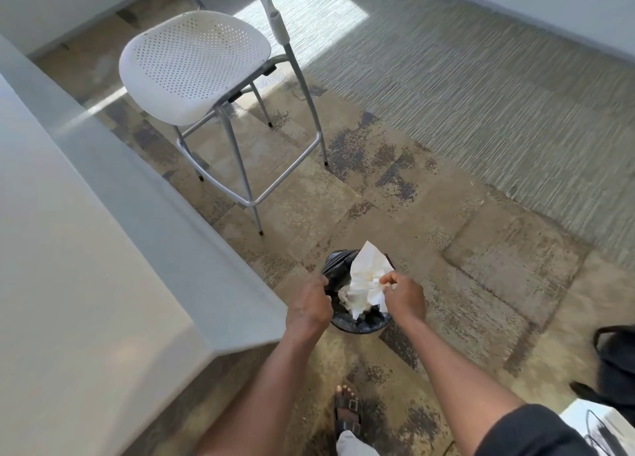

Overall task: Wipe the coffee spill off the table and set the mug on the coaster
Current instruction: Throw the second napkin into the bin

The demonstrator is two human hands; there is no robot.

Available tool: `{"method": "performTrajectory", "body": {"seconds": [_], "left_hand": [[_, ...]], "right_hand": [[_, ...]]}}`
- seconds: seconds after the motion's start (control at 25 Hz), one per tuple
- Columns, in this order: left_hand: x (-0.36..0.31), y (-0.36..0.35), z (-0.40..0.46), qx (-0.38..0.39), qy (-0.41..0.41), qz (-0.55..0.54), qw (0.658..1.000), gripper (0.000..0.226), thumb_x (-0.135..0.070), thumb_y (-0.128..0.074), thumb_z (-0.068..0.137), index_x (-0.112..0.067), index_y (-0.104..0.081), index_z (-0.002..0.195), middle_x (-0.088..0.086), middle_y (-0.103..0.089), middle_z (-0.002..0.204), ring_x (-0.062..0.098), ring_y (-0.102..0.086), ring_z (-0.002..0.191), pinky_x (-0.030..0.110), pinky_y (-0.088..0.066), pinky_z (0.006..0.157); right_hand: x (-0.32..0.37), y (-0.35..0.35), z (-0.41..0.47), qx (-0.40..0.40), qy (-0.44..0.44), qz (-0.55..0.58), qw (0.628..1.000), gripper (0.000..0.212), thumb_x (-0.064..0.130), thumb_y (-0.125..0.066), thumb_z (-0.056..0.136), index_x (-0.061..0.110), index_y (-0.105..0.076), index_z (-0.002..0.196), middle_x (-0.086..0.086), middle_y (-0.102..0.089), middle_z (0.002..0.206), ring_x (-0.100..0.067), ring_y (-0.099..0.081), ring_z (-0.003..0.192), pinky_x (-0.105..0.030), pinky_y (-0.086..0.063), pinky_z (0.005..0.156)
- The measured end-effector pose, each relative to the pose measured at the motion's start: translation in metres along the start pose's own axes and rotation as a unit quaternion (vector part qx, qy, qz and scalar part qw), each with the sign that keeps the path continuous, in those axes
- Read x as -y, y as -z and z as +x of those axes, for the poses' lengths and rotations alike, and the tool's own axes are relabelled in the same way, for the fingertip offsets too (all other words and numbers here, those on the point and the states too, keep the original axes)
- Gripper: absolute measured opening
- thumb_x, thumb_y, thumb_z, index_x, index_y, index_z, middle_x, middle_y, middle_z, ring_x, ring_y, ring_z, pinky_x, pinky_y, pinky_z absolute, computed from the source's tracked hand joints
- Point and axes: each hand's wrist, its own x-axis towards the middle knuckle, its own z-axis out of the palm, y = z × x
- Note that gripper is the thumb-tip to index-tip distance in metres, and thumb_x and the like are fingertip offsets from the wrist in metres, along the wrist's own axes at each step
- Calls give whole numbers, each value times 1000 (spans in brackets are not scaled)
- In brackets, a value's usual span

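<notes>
Right hand pinches the tissue over the bin. Left hand grips the liner; release low inside.

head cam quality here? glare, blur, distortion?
Head view: a hard sunlight patch blows out the grey striped carpet behind the white perforated stool; wide-angle distortion bows the pale grey table edge; edges look softly blurred; the crumpled white paper towel stays readable.
</notes>
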Motion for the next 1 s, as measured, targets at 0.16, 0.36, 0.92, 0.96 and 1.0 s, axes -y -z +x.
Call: {"method": "performTrajectory", "body": {"seconds": [0.16, 0.36, 0.92, 0.96, 1.0], "left_hand": [[7, -3, -1, 4, -1, 37, 999, 19, -6, -47, 85, -21, -59, 89, -4, -49, 89, 22, -49, 83, 35, -42, 71], [8, -6, -2, 11, 12, 43, 999, 20, -5, -46, 86, -18, -61, 89, 2, -59, 91, 25, -55, 87, 36, -46, 74], [-18, 20, -26, -40, -47, 38, 997, 33, -19, -54, 97, -16, -55, 129, 6, -62, 123, 25, -59, 111, 36, -47, 89], [-22, 26, -30, -49, -56, 35, 997, 34, -19, -54, 97, -15, -54, 131, 6, -62, 124, 25, -59, 112, 37, -48, 92], [-26, 31, -34, -55, -62, 24, 996, 36, -18, -55, 97, -16, -53, 133, 7, -61, 126, 25, -59, 113, 38, -48, 95]], "right_hand": [[-6, -10, 6, 17, -3, -23, 1000, 23, 7, -64, 86, 29, -68, 89, -1, -70, 101, -21, -64, 77, -25, -42, 62], [-18, -13, 5, 21, -19, -24, 999, 29, 1, -56, 87, 23, -69, 100, -7, -70, 106, -21, -60, 78, -25, -39, 54], [21, 21, -25, -29, 74, 0, 997, 26, 15, -52, 93, 18, -65, 115, -3, -70, 114, -22, -65, 99, -34, -54, 81], [27, 25, -29, -39, 83, -2, 996, 26, 17, -50, 94, 18, -64, 116, -3, -69, 114, -22, -64, 99, -35, -54, 81], [35, 29, -33, -51, 92, -7, 994, 26, 18, -48, 95, 19, -63, 116, -3, -68, 115, -22, -63, 99, -36, -54, 81]]}}
